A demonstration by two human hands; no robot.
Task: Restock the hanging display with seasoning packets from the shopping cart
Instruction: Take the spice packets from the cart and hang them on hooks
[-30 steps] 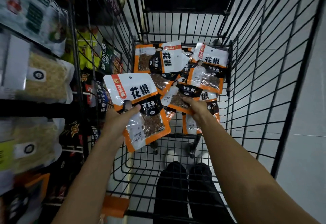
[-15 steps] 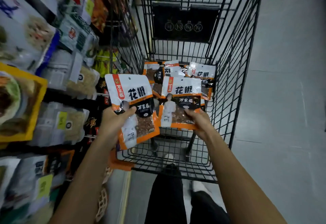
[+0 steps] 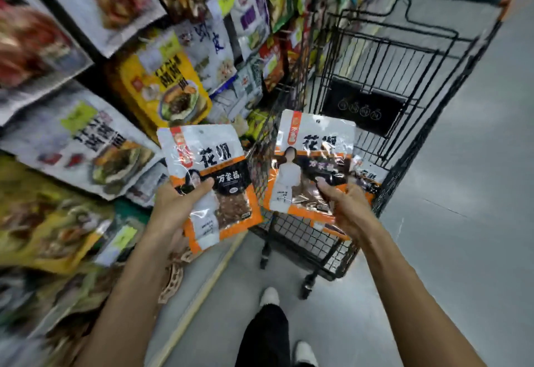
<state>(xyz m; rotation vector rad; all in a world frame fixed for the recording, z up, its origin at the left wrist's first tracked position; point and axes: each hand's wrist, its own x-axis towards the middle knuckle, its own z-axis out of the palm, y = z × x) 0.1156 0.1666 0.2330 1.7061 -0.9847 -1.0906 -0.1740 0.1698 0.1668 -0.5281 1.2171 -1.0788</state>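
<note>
My left hand (image 3: 176,207) grips a white and orange seasoning packet (image 3: 213,176) by its lower left side, upright, in front of the shelves. My right hand (image 3: 344,205) pinches a second, matching packet (image 3: 312,161) at its lower right corner, lifted above the near end of the black wire shopping cart (image 3: 404,83). One more packet (image 3: 368,177) shows inside the cart, just behind my right hand. The rest of the cart's load is hidden by the held packets.
The hanging display (image 3: 161,83) of many coloured food packets fills the left side, blurred. Grey floor (image 3: 462,222) lies to the right of the cart. My legs and white shoes (image 3: 270,297) stand below, close to the cart's wheels.
Both hands have risen with their packets, the right one lifting its packet out of the cart. My view has swung up and left toward the shelves.
</note>
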